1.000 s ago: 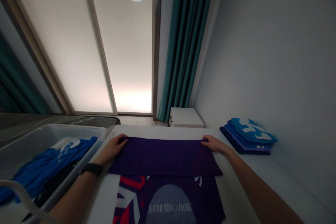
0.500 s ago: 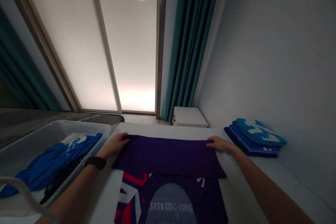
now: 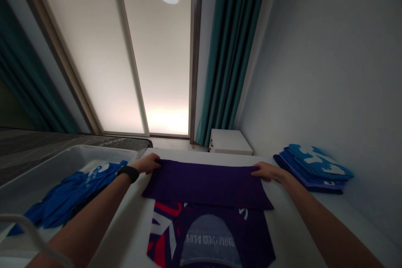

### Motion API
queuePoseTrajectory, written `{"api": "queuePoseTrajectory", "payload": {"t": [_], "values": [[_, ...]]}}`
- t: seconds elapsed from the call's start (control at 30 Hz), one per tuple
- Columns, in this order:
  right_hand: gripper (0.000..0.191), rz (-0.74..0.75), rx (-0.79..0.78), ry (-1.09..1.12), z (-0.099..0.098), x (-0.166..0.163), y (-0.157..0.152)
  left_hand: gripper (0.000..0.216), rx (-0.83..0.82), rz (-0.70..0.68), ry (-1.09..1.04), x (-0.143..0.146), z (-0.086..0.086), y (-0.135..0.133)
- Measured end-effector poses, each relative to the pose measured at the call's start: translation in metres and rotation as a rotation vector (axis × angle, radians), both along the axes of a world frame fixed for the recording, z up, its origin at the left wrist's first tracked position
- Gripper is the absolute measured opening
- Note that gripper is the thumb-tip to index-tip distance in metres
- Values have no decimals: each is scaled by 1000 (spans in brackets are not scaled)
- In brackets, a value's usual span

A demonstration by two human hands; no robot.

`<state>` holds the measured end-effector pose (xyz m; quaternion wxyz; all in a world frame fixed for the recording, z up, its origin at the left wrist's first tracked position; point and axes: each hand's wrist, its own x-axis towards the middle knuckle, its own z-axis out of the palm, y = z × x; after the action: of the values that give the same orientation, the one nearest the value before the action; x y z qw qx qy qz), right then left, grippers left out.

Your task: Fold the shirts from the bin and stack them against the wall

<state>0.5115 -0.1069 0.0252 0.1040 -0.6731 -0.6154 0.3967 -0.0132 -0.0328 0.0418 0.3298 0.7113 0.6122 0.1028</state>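
Note:
A dark purple printed T-shirt (image 3: 207,184) lies on the white table (image 3: 121,222), its far part folded over toward me in a wide band. Below that band a grey rounded print with "2024" and a red-and-white pattern show. My left hand (image 3: 148,163), a black band on its wrist, pinches the far left corner of the fold. At the far right corner my right hand (image 3: 266,171) grips the cloth between thumb and fingers. Both hands are closed on the fabric.
To the left, a clear plastic bin (image 3: 103,149) holds a crumpled blue garment (image 3: 72,190). A stack of folded blue and purple clothes (image 3: 314,167) sits at the right by the wall. Behind the table stand a white cabinet (image 3: 230,141) and a teal curtain (image 3: 234,58).
The view has shifted slightly. Both hands still hold the fold's corners, and more of the shirt's near edge shows at the bottom.

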Motion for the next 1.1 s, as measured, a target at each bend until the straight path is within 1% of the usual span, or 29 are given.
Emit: {"api": "queuePoseTrajectory", "payload": {"t": [0.07,0.17,0.3,0.43,0.57,0.8,0.97,1.1], "values": [[19,-26,-35,21,0,0,1,13,-83,24,-42,0,3,2],[24,-82,-56,58,1,0,1,16,-160,70,-141,2,7,3],[35,-162,-70,136,5,-2,1,23,-212,135,-280,6,9,1],[42,-301,-89,294,10,-9,2,27,-224,200,-403,11,8,-1],[41,-363,-29,349,14,-18,4,33,-166,255,-527,15,6,-1],[22,-423,168,441,21,-30,7,33,-26,323,-668,19,8,5],[9,-467,291,473,27,-33,9,28,75,338,-737,23,17,4],[8,-473,356,503,35,-36,4,25,137,330,-782,28,29,-3]]}}
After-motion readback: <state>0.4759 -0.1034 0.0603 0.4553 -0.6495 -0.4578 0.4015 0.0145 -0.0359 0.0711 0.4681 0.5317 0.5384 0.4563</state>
